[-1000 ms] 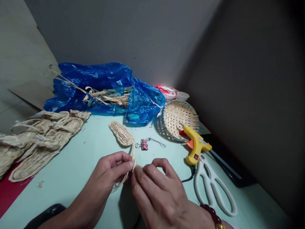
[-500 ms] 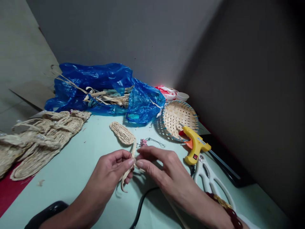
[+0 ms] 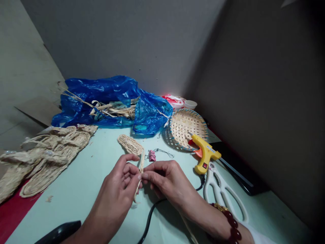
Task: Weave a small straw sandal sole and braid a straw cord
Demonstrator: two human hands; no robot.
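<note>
Between my two hands runs a narrow braid of pale dried plant fibre (image 3: 142,162), leading up to a small coiled woven sole (image 3: 130,144) that lies flat on the table. My left hand (image 3: 124,181) pinches the braid between thumb and fingers, and a loose strand end dangles below it. My right hand (image 3: 162,176) is closed at the same spot, thumb and forefinger pressed together on a fibre strand. A long pale strand (image 3: 188,228) trails out under my right wrist. Just beyond my fingers sits a pink binder clip (image 3: 151,156) with dark thread beside it.
Woven slippers (image 3: 56,152) are piled at the left. A blue plastic bag (image 3: 101,86) of dried fibre lies at the back. At right are a woven basket (image 3: 188,125), a yellow glue gun (image 3: 207,154), white-handled scissors (image 3: 219,189) and a black cable (image 3: 149,217).
My right hand's fingers have closed in against my left fingertips at the braid. The loose end below my left hand has shifted, and the camera view has tilted slightly.
</note>
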